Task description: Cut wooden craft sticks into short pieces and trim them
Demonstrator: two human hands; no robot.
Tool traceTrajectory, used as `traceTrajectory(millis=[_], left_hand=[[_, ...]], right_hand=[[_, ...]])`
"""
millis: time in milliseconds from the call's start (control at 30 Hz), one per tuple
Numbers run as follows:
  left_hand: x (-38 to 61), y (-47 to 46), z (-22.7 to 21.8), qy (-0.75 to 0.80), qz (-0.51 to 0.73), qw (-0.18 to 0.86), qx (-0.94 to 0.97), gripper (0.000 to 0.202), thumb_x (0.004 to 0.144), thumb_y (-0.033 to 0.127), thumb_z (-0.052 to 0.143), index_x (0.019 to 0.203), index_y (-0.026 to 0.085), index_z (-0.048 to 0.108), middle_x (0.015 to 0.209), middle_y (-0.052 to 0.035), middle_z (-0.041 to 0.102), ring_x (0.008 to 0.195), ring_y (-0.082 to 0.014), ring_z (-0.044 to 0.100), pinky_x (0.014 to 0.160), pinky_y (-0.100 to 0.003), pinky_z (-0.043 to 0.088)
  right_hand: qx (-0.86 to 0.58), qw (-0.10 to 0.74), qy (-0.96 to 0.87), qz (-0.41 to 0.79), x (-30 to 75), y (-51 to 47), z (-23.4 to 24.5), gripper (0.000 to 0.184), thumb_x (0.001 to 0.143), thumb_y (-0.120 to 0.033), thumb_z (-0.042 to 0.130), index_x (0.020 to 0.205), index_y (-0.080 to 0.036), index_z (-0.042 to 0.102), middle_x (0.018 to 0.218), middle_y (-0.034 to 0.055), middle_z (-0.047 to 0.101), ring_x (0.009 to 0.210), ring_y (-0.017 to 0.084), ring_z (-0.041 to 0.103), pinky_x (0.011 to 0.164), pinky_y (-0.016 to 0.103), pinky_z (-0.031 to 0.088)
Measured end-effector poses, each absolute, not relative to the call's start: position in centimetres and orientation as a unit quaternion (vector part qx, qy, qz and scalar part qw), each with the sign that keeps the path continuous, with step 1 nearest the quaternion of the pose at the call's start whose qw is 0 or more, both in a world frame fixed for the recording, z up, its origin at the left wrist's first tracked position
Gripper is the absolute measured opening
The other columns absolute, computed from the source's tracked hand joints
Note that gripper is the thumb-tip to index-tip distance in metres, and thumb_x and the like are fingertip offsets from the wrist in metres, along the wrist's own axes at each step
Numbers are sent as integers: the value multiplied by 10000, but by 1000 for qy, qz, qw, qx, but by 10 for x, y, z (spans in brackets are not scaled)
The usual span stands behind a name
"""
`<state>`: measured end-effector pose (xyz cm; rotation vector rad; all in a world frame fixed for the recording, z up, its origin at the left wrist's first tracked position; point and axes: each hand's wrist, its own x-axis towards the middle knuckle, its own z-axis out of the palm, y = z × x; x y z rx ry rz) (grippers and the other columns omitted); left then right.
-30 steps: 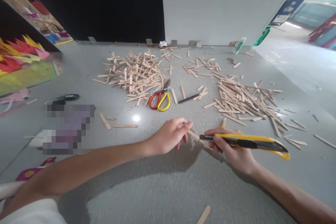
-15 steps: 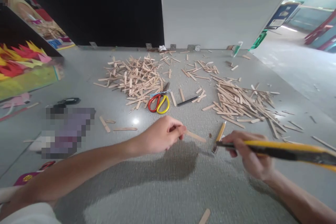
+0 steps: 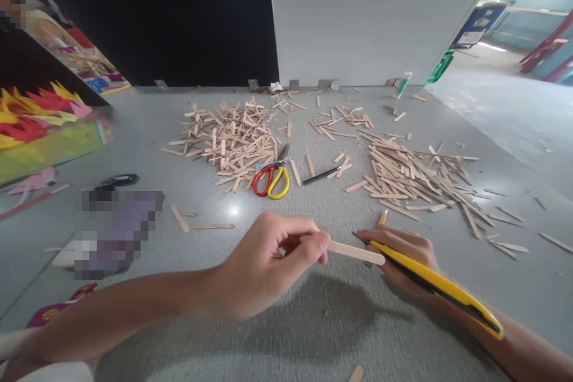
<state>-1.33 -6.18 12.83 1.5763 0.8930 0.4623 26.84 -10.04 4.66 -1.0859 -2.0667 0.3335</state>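
The left hand [image 3: 264, 262] pinches a flat pale wooden craft stick [image 3: 358, 252] between thumb and fingers, above the grey floor [image 3: 286, 334]. The right hand [image 3: 400, 253] closes its fingers around a yellow utility knife [image 3: 441, 287], its tip just beside the stick.

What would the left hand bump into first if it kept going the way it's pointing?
The left hand points rightward, its stick leading. Going straight on, the stick's tip would likely meet the right hand holding the yellow knife first; they look nearly touching, though depth is hard to judge.
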Motion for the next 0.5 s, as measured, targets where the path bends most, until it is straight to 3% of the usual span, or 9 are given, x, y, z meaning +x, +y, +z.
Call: traceTrajectory(millis=[167, 333, 500], left_hand=[[-12, -60, 131, 386, 190, 564, 705, 460, 1041, 537, 468, 752, 212, 618, 543, 53, 421, 504, -120, 393, 495, -257, 309], [-4, -47, 103, 351, 63, 439, 825, 501, 1086, 330, 410, 599, 220, 369, 521, 56, 352, 501, -116, 326, 550, -292, 273], [6, -39, 65, 399, -35, 280, 873, 356, 1089, 287, 508, 760, 205, 614, 619, 2, 567, 556, -183, 568, 580, -290, 370]], right_hand=[[-425, 386, -804, 156, 270, -96, 51, 204, 1015, -236, 622, 1067, -240, 819, 762, 53, 795, 574, 178, 725, 545, 277, 576], [-482, 407, -739, 238, 271, -95, 54, 215, 1033, -363, 648, 956, -241, 808, 616, 19, 748, 484, 174, 693, 482, 273, 548], [-502, 413, -637, 414, 262, -97, 47, 483, 1053, -612, 606, 914, -187, 787, 544, 37, 721, 428, 178, 681, 416, 259, 555]])
